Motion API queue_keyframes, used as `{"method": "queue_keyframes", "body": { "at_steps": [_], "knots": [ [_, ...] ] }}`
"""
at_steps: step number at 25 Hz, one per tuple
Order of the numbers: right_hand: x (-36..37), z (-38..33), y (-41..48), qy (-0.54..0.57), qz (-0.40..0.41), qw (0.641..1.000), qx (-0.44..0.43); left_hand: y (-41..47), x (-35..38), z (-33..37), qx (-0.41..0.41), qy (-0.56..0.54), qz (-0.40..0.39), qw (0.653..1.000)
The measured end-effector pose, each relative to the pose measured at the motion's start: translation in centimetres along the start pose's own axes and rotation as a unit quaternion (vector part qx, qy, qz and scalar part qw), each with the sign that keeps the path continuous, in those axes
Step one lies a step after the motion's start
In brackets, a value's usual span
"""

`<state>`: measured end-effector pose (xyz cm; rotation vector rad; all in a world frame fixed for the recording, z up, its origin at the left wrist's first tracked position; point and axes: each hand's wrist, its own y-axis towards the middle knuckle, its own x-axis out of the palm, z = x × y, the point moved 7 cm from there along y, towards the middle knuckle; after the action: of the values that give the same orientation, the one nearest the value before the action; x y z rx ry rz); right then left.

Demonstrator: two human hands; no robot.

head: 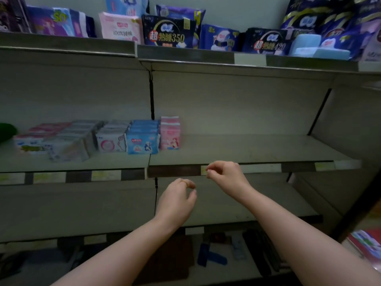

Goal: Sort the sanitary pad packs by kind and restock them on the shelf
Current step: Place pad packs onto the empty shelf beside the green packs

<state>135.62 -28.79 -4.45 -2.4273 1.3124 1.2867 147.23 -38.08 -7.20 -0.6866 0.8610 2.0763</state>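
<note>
Pad packs [142, 139] stand in rows on the middle shelf's [247, 149] left, the left hand [177, 198] hovers below its near edge, fingers loosely curled and empty, and the right hand [224, 174] hangs at that edge, likewise curled, empty.

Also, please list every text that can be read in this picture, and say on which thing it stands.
"超熟睡350": on the dark blue pack on the top shelf.
"NEW": at the upper left corner of the same pack.
"超熟睡420": on the second dark blue pack, further right.
"100%": on the pink pack; the characters after it are blurred.
Too blurred to read: the middle-shelf packs and the shelf-edge labels.
</note>
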Motion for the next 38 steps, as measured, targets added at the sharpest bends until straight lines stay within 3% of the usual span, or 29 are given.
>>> {"method": "queue_keyframes", "body": {
  "at_steps": [7, 12, 16, 25, 31, 38],
  "knots": [
    [1.3, 7.3, -0.6, 0.049, -0.064, 0.997, 0.014, 0.7, 7.4, 0.9, -0.049, 0.006, -0.031, 0.998],
    [4.9, 11.7, -1.5, 0.087, -0.109, 0.990, 0.035, -0.1, 12.3, -1.7, -0.133, -0.003, -0.054, 0.990],
    [10.4, 15.5, -3.1, 0.103, -0.153, 0.980, 0.076, -1.8, 16.1, -6.4, -0.188, 0.006, -0.082, 0.979],
    [24.1, 23.5, -6.9, 0.171, -0.133, 0.970, 0.108, -6.6, 25.7, -19.1, -0.222, -0.005, -0.157, 0.962],
    [34.0, 32.6, -10.6, 0.190, -0.152, 0.952, 0.185, -11.3, 35.0, -29.6, -0.308, -0.003, -0.207, 0.929],
    [46.7, 44.1, -15.0, 0.178, -0.146, 0.954, 0.190, -17.6, 45.5, -40.1, -0.265, 0.025, -0.242, 0.933]
  ]
}}
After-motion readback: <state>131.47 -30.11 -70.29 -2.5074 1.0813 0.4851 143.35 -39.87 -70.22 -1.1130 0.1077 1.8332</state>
